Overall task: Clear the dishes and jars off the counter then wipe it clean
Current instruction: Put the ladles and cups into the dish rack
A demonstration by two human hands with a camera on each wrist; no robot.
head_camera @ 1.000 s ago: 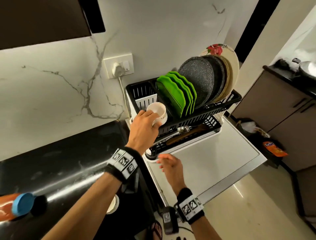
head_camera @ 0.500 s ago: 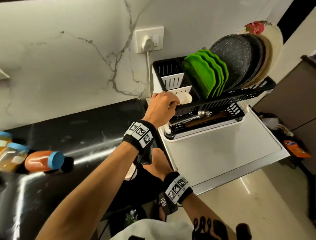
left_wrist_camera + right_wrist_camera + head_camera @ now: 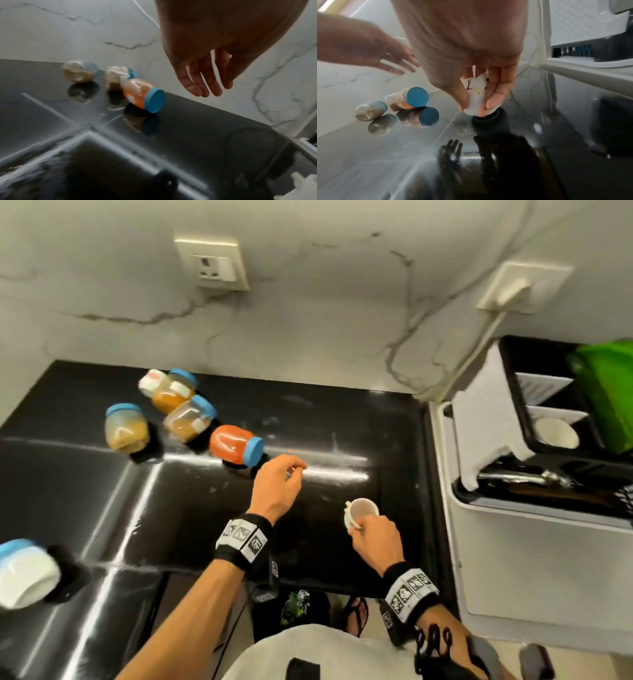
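A small white cup point(image 3: 360, 511) with a painted pattern point(image 3: 476, 97) is at the black counter point(image 3: 342, 422), near its front right. My right hand point(image 3: 359, 527) grips it from the side with thumb and fingers. I cannot tell whether it touches the surface. My left hand point(image 3: 294, 472) hovers empty above the counter, fingers relaxed point(image 3: 205, 86), just right of an orange jar point(image 3: 234, 444) with a blue lid point(image 3: 154, 100). Several more blue-lidded jars point(image 3: 186, 417) stand behind it. Another white cup point(image 3: 556, 433) sits in the black dish rack point(image 3: 520, 392).
A white-filled jar point(image 3: 25, 573) stands at the counter's front left. The rack with green plates point(image 3: 606, 392) sits on a white appliance point(image 3: 534, 559) right of the counter. A plug and cord point(image 3: 503, 292) hang on the marble wall.
The view swung left from the rack to the counter. My left hand let go of the cup in the rack and came over the counter. My right hand now grips a second cup.
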